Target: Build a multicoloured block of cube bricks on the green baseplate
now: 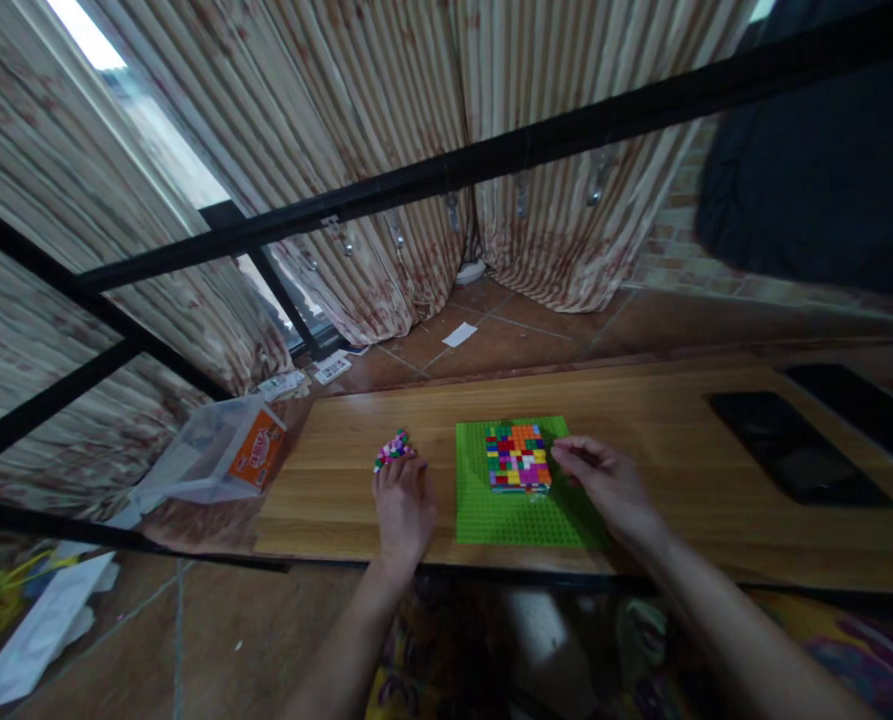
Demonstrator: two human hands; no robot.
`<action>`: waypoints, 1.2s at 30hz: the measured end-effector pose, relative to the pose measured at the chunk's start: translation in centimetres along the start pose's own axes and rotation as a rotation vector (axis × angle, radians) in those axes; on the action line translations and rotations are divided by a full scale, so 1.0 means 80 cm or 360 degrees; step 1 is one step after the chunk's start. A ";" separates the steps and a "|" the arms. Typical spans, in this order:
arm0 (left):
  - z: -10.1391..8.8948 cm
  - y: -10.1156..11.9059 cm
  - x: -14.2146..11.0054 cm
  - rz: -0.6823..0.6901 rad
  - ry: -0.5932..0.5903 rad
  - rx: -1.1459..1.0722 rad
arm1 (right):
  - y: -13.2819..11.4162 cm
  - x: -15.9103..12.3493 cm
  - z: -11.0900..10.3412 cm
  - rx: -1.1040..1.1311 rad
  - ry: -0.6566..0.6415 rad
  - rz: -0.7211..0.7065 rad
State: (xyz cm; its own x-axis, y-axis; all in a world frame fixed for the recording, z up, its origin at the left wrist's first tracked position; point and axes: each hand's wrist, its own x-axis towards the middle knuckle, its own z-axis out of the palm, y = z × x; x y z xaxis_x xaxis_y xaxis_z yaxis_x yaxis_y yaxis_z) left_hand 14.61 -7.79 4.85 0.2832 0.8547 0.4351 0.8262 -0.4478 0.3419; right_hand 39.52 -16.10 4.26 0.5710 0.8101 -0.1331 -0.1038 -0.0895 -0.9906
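Observation:
A square build of small multicoloured toy bricks point(518, 458) stands on a green studded baseplate point(480, 520) on the wooden table. Close to the right side of the build, my right hand point(607, 485) has its thumb and fingers pinched together; anything between them is too small to make out. My left hand point(405, 510) reaches to the near edge of a small heap of loose bricks point(392, 449), mostly pink, purple and green, left of the baseplate. Its fingers are bent downward and slightly apart, with the tips partly hidden.
Two dark phone-like slabs point(795, 445) point(862, 410) lie at the table's right. A clear plastic box point(213, 450) with an orange label sits on the floor beyond the left end. Black metal bars point(416, 185) cross in front of striped curtains point(386, 90).

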 end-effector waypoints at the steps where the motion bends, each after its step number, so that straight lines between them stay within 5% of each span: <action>1: -0.002 -0.012 0.004 -0.0051 -0.0023 0.0075 | 0.002 0.001 -0.001 -0.0017 -0.0006 -0.0006; 14: -0.018 -0.061 0.072 -0.0366 -0.0326 0.0281 | -0.003 0.001 -0.001 -0.0116 -0.0041 -0.0016; 22: -0.012 -0.093 0.086 -0.0427 -0.0575 0.0240 | -0.003 0.001 0.005 -0.0168 -0.0060 0.0016; 31: -0.019 -0.082 0.083 -0.0474 -0.0416 0.0071 | 0.008 0.007 0.004 -0.0131 -0.0061 -0.0059; 36: -0.024 -0.021 0.062 -0.0268 -0.0305 -0.0405 | 0.001 0.005 0.005 -0.0092 0.0051 -0.0212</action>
State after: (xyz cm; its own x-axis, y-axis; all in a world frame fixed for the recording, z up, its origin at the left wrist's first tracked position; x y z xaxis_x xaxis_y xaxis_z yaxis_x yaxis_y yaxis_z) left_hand 13.69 -3.30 8.06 0.2595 0.9450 0.1993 0.7280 -0.3270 0.6026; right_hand 39.41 -15.50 4.17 0.6025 0.7981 -0.0004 0.0210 -0.0164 -0.9996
